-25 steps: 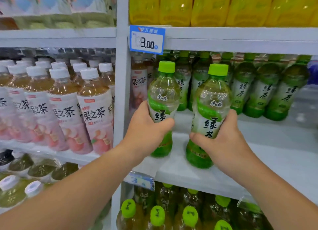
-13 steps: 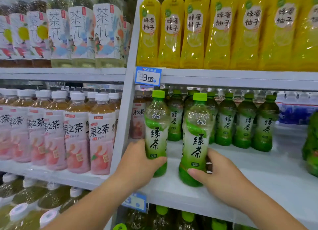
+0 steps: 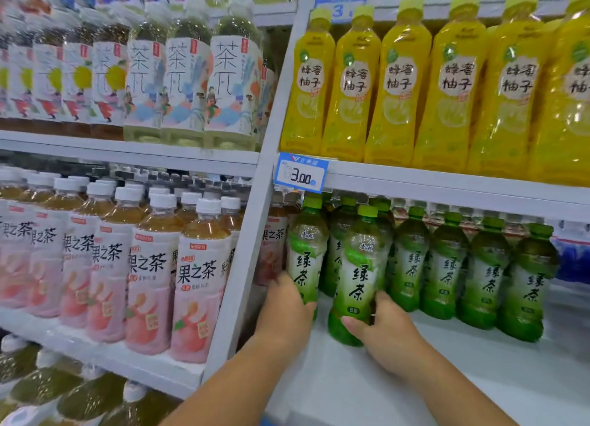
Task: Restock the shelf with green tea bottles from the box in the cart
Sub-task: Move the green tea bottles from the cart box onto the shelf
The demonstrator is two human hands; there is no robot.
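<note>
**Two Green Tea Bottles Held at the Left End of the Shelf**

We observed a white shelf (image 3: 415, 390) running across the right bay, bounded on its left by a grey upright post (image 3: 245, 266). Along the rear of this shelf stood a row of green tea bottles (image 3: 485, 272), upright and touching side by side. On the level above we noted yellow drink bottles (image 3: 396, 84), with a blue price tag (image 3: 301, 173) clipped to that level's front edge at its left corner. In the bay left of the post stood pink-labelled tea bottles (image 3: 147, 272) with white caps.

We recorded the left hand (image 3: 287, 310) wrapped around the lower body of the left green tea bottle (image 3: 306, 250), just beside the post at the shelf's left edge. The right hand (image 3: 386, 326) was closed on the base of the right green tea bottle (image 3: 360, 266), which leaned slightly and stood forward of the rear row. The two held bottles were near each other; we could not tell whether either base rested on the shelf.
</note>
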